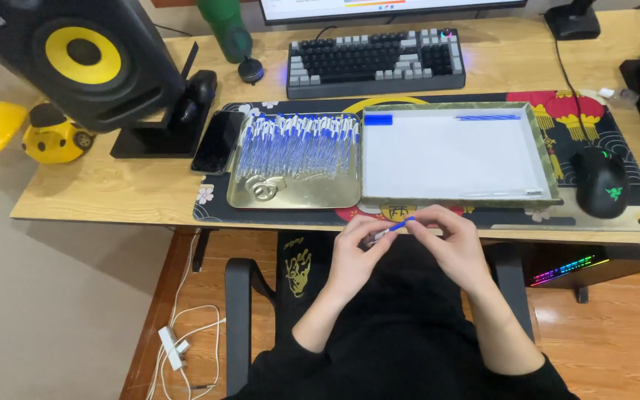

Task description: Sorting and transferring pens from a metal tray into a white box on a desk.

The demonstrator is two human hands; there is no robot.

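A wooden desk (112, 189) carries a gold tray (294, 194) of blue-capped pens and a white box (450, 155) at its 3 o'clock. At the desk's 6 o'clock edge, the left hand (357, 255) and right hand (450, 244) pinch one pen (392, 230), apparently at its blue cap.

- Soft, even room light falls on my pale wooden desk (112, 189).
- My shiny gold metal tray (290, 194) catches mild glare.
- Edges bend slightly; my fingers look a little blurred.
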